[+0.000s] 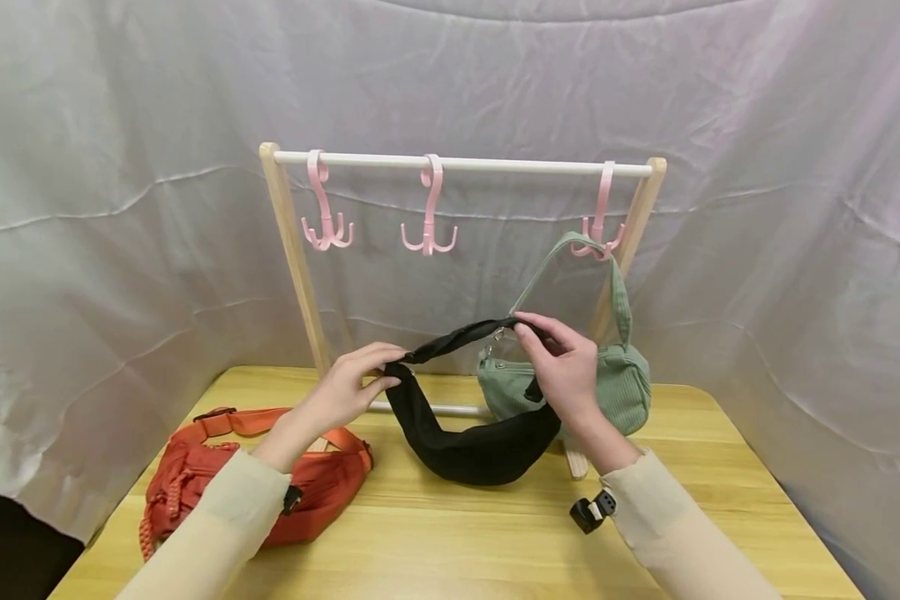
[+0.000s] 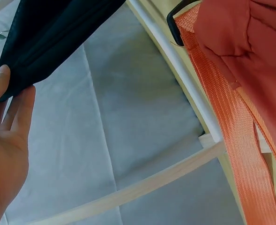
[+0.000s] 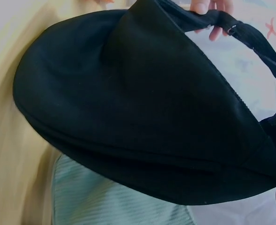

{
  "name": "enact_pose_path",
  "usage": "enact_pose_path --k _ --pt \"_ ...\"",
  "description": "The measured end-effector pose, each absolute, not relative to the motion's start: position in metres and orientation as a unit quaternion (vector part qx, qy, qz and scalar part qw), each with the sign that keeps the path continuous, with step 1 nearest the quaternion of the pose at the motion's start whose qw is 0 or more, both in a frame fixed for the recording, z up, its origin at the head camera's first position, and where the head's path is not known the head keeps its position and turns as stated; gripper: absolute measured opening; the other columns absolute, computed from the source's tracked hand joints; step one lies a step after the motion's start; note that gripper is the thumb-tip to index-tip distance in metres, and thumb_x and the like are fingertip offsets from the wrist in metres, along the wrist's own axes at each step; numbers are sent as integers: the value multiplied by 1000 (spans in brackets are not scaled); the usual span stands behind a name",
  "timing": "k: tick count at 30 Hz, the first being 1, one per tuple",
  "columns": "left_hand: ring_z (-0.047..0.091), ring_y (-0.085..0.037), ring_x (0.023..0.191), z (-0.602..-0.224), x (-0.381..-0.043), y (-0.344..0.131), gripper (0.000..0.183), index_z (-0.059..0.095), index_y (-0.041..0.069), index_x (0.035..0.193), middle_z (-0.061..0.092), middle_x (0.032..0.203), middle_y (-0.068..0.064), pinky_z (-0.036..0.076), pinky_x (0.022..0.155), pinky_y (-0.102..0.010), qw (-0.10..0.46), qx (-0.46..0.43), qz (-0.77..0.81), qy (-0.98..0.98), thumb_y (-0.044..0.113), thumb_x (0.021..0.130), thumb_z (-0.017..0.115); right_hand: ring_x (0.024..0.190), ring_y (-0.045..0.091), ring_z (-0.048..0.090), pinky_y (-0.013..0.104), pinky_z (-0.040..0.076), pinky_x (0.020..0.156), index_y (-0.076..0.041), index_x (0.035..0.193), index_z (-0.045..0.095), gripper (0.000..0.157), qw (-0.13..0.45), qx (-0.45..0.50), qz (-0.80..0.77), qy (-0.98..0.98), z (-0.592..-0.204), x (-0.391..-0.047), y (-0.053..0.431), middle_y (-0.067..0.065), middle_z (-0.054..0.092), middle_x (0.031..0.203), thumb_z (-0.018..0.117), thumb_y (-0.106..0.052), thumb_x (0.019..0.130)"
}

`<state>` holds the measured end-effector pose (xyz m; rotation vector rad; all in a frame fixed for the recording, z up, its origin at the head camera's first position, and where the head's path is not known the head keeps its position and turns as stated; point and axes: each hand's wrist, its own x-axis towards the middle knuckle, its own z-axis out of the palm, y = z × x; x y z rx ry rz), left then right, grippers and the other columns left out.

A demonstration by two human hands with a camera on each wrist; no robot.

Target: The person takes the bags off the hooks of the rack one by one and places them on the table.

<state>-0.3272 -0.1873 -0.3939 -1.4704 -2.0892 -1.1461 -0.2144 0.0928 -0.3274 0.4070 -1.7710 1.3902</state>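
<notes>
A black shoulder bag [image 1: 480, 450] is held up by its strap [image 1: 457, 337] between both hands, its body sagging in a curve over the table. My left hand [image 1: 354, 385] pinches the strap's left end, where it meets the bag; in the left wrist view the thumb and fingertips grip the black fabric [image 2: 48, 47]. Higher on the right, my right hand [image 1: 566, 367] pinches the strap between thumb and fingers. The right wrist view is filled by the bag's dark body [image 3: 142, 103], with only a sliver of the right hand at the edge.
A green corduroy bag [image 1: 622, 387] hangs by its strap from the right pink hook [image 1: 600, 212], behind my right hand. Two more pink hooks [image 1: 429, 208] hang on the white rail [image 1: 495, 165] of a wooden-legged rack. An orange-red waist bag [image 1: 315, 500] lies at the table's left, under my left forearm.
</notes>
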Motion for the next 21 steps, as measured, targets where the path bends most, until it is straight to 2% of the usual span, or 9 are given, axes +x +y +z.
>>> enact_pose_path --k 10,18,21 --pt "62 -18 100 -393 -321 -183 39 66 9 120 65 115 -4 56 73 -27 156 -495 -468 -715 1 82 71 53 9 52 17 39 46 3 102 71 18 397 139 534 -733 -334 -205 108 21 69 88 68 -1 85" --pt "62 -13 100 -392 -317 -180 37 67 14 118 65 111 1 56 71 -24 145 -485 -503 -701 4 82 71 53 6 55 17 43 48 2 105 71 20 383 132 518 -753 -339 -198 118 20 67 79 68 -3 86" --pt "63 -15 98 -384 -308 -177 35 69 9 115 67 108 -3 57 69 -28 151 -476 -516 -696 0 81 71 55 5 57 17 45 50 2 106 70 20 375 128 510 -763 -341 -195 121 20 68 82 67 -2 86"
